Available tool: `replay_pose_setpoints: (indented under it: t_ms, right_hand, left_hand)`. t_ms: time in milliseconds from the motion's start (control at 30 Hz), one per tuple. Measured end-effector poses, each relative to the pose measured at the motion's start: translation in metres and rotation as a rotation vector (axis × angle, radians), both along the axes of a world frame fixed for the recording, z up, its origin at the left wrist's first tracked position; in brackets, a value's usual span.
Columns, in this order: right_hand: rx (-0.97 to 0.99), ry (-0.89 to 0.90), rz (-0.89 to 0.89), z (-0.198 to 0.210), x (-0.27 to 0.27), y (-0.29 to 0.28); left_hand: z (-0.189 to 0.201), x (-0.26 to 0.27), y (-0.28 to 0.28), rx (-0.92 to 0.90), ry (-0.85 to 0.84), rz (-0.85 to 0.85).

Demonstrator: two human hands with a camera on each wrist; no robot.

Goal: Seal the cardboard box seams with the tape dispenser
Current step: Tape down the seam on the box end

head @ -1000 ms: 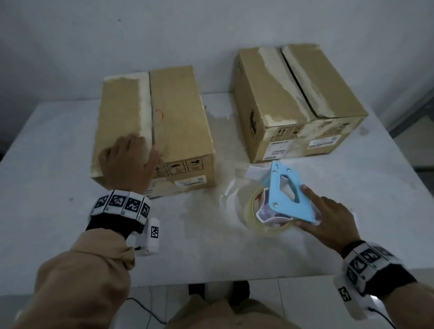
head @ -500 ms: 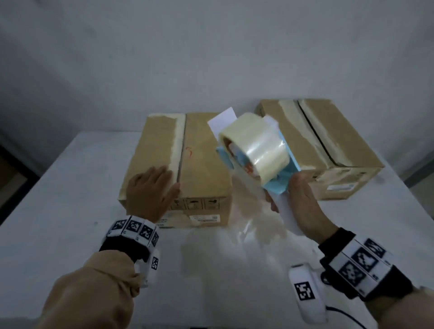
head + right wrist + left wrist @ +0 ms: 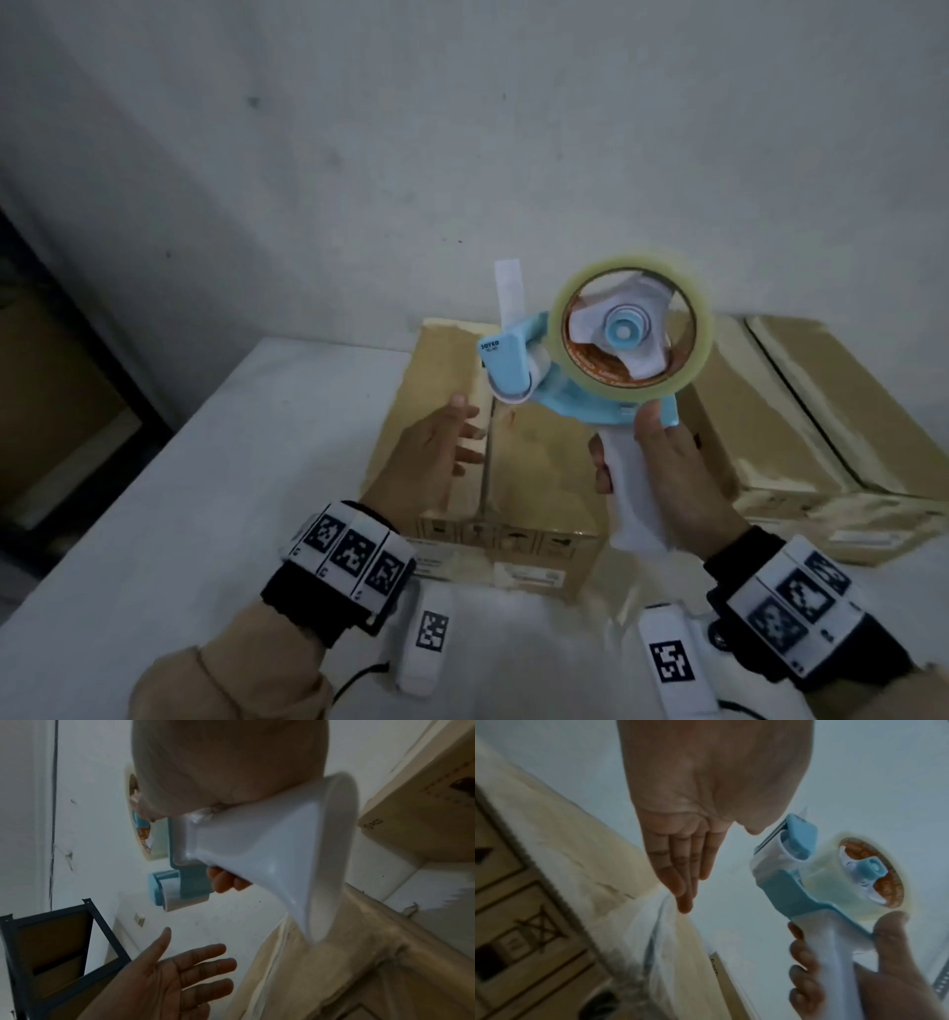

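White bench (image 3: 205,514) carries two cardboard boxes by a grey wall. Right hand (image 3: 678,478) grips the tape dispenser (image 3: 606,360) by its handle, raised above the near box (image 3: 534,462). Left hand (image 3: 436,457) hovers with relaxed fingers, holding nothing. Next move, I think: pull the tape end free and press it onto the seam.

"SOTEO" – blue tape dispenser (image 3: 506,354) head; cardboard box (image 3: 513,933) – handling pictograms, wording unreadable.

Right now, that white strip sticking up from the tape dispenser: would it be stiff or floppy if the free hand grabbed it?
The white strip stands straight unsupported, so probably slightly stiff, yet thin, likely bending easily. If it is tape's free end, it may cling to the left hand.
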State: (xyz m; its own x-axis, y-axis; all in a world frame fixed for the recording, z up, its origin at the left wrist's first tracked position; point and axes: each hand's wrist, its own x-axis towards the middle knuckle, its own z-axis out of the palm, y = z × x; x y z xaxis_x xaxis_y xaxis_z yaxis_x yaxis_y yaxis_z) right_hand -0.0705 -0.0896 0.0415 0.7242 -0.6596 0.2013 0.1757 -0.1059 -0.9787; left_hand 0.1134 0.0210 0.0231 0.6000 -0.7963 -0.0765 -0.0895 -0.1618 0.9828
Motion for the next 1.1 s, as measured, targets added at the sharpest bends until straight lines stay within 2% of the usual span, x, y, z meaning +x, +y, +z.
replay_pose_setpoints:
  t_ms: [100,233,367,633,1100]
  right_hand:
    - [-0.013,-0.014,0.017,-0.005,0.009,0.0]
    - [-0.046,-0.045,0.065,-0.009,0.017,0.001]
    - [-0.137,-0.015,0.067,-0.01,0.02,0.0]
    - [-0.304,0.075,0.042,-0.005,0.018,0.007]
    - [-0.417,0.197,0.161,-0.003,0.011,0.002]
  left_hand:
    - [0.008,0.004,0.0,0.059,0.069,-0.068]
    - [0.015,0.011,0.007,0.031,0.184,-0.131]
    - [0.013,0.021,0.017,0.002,0.232,-0.102]
    - [0.012,0.028,0.031,0.094,0.355,-0.055]
    - [0.008,0.029,0.06,0.202,0.322,0.012]
